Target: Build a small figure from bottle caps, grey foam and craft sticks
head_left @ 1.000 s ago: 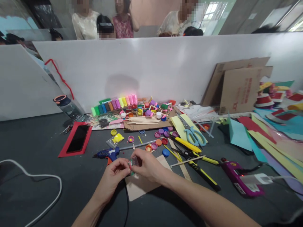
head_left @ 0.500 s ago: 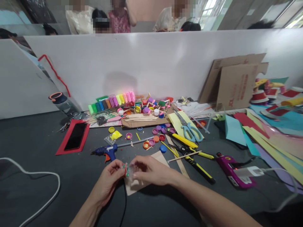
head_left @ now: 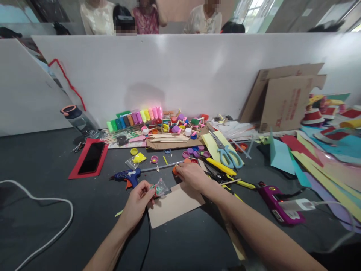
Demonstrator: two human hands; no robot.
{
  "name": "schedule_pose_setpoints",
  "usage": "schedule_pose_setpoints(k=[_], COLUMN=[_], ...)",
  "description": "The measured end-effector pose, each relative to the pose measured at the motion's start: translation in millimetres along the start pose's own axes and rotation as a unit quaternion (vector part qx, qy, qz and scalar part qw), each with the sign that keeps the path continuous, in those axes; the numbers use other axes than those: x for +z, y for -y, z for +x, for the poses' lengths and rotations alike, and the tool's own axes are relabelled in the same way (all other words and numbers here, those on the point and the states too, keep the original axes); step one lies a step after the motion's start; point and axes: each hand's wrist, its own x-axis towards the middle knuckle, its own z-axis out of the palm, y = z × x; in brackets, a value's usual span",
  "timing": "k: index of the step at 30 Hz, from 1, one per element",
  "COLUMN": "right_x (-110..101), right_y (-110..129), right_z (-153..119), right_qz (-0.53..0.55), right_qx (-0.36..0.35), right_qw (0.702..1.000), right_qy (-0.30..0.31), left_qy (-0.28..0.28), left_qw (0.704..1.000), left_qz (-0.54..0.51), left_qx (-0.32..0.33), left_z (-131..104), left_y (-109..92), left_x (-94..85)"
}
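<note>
My left hand [head_left: 143, 195] pinches a small clear plastic bag [head_left: 161, 186] with red and green bits at its gripped end. My right hand [head_left: 191, 174] reaches over the table, its fingertips closed on an orange bottle cap [head_left: 174, 171] and hiding part of it. Under and between the hands lies a flat piece of tan cardboard [head_left: 175, 207]. A blue glue gun [head_left: 126, 175] rests just beyond my left hand, its dark cord running toward me. More caps, such as a pink one [head_left: 154, 159] and a purple one [head_left: 185, 154], lie beyond my right hand.
Yellow-handled pliers [head_left: 218, 177], blue scissors [head_left: 227, 156] and a purple power strip [head_left: 278, 207] lie to the right. Sticks [head_left: 169, 138] and colored clay packs [head_left: 135, 117] line the back. A phone [head_left: 91, 158] and a bottle [head_left: 80, 122] are at left.
My right hand has let go of the plastic bag and moved forward to the orange cap. The left hand keeps the bag, now more visible.
</note>
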Motion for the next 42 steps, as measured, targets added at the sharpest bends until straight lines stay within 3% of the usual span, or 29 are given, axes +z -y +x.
schedule_pose_setpoints(k=[7, 11, 17, 21, 28, 35, 42], right_x=[-14, -12, -6, -10, -16, -13, -9], right_y=[8, 32, 60, 63, 60, 60, 78], right_z=[0, 20, 54, 61, 51, 60, 54], right_qz=[-0.022, -0.008, -0.011, -0.001, 0.002, 0.02, 0.042], right_qx=[0.032, -0.016, 0.031, 0.024, 0.017, -0.04, -0.137], right_qw=[0.998, 0.999, 0.999, 1.0, 0.999, 0.998, 0.988], right_qy=[-0.048, -0.029, -0.025, 0.005, 0.042, 0.036, 0.051], left_qy=[-0.043, -0.025, -0.014, -0.029, -0.061, -0.017, -0.008], left_qw=[0.999, 1.0, 1.0, 1.0, 0.998, 0.999, 0.997], left_qz=[-0.008, -0.014, -0.011, -0.01, -0.017, 0.006, 0.051], left_qx=[0.008, 0.004, 0.0, -0.003, -0.019, -0.044, -0.053], left_z=[2, -2, -11, -13, -8, -28, -61], left_y=[5, 2, 0, 2, 2, 3, 15], left_x=[2.7, 10.9, 15.6, 13.7, 15.5, 23.8, 16.7])
